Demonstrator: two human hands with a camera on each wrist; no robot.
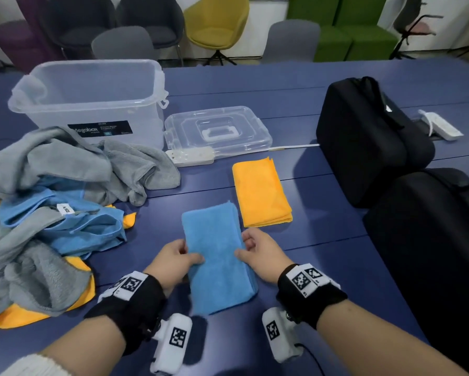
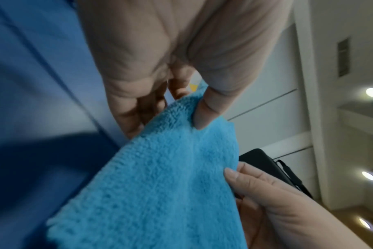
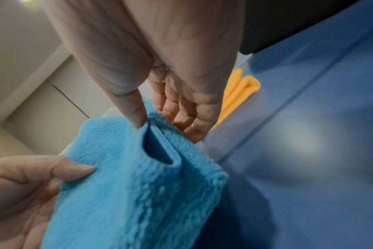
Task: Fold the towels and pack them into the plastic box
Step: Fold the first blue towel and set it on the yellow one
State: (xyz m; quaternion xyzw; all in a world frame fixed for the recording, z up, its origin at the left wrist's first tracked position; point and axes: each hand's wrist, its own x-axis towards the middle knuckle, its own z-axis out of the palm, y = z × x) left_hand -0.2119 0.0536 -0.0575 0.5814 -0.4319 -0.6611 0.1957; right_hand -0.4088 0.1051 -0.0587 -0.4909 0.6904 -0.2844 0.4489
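Both hands are working the blue towel near the table's front edge: left hand pinching one side, right hand the other. One orange towel is lying folded beside it; the heap at the left edge is waiting, and the box is looking empty.

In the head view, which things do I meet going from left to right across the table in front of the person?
Pile of unfolded towels → blue folded towel held by both hands → orange folded towel → black bags.
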